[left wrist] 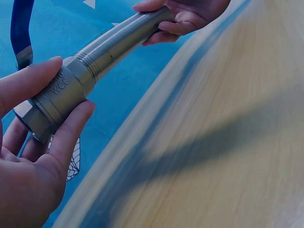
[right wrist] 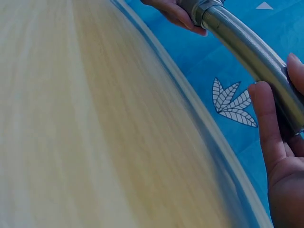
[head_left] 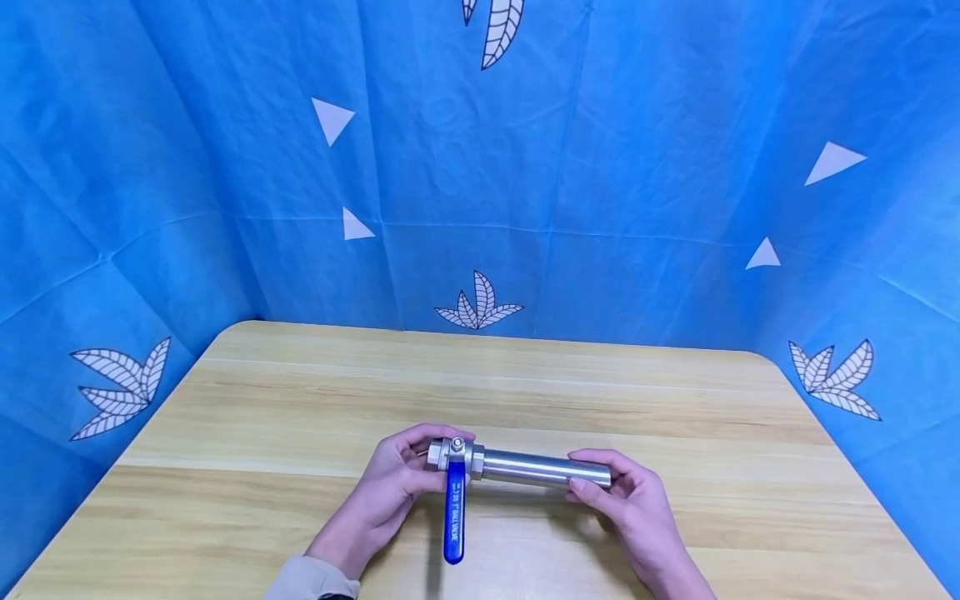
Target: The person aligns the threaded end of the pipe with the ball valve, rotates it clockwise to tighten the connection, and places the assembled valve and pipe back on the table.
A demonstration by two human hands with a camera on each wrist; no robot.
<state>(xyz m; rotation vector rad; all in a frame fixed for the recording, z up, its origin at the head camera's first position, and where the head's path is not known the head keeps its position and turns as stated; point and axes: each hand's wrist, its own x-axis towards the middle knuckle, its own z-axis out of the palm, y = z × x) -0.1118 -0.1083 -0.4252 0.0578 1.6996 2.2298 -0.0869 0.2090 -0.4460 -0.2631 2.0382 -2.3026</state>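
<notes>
My left hand [head_left: 390, 477] grips the steel body of a ball valve [left wrist: 64, 90], thumb on one side and fingers on the other. The valve's blue lever handle [head_left: 454, 512], lettered "1" BALL VALVE", points toward me. A shiny steel pipe [head_left: 536, 467] runs rightward from the valve; some thread shows at the joint in the left wrist view. My right hand [head_left: 630, 496] holds the pipe's far end between thumb and fingers. In the right wrist view, the fingertips [right wrist: 262, 92] lie along the pipe's side. Valve and pipe are held above the table, nearly level, in one line.
A light wood-grain table [head_left: 480, 392] with rounded far corners lies below the hands, with their shadows on it. Blue cloth [head_left: 465, 167] with white leaf and triangle prints surrounds its back and sides.
</notes>
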